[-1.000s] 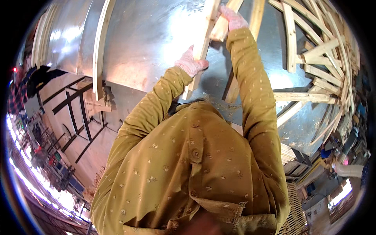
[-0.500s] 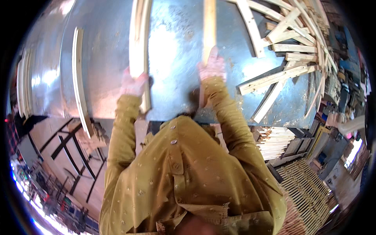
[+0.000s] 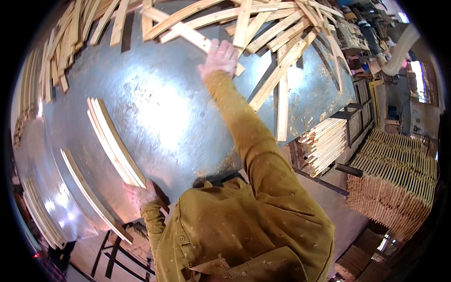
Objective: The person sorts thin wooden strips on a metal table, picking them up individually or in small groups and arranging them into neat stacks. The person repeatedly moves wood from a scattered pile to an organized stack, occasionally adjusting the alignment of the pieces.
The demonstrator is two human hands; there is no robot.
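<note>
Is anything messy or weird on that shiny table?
Yes, the jumbled heap of wooden strips by the right hand looks messy: its pieces cross every which way, while the row of strips at the left hand lies neatly side by side.

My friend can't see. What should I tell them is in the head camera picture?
A person at a shiny metal table grips the near end of a bundle of pale wooden strips with the left hand; the right hand is spread over a loose strip in a messy pile.

Pale bent hose (image 3: pixel 402 49) beside bright window (image 3: pixel 417 81)
</note>
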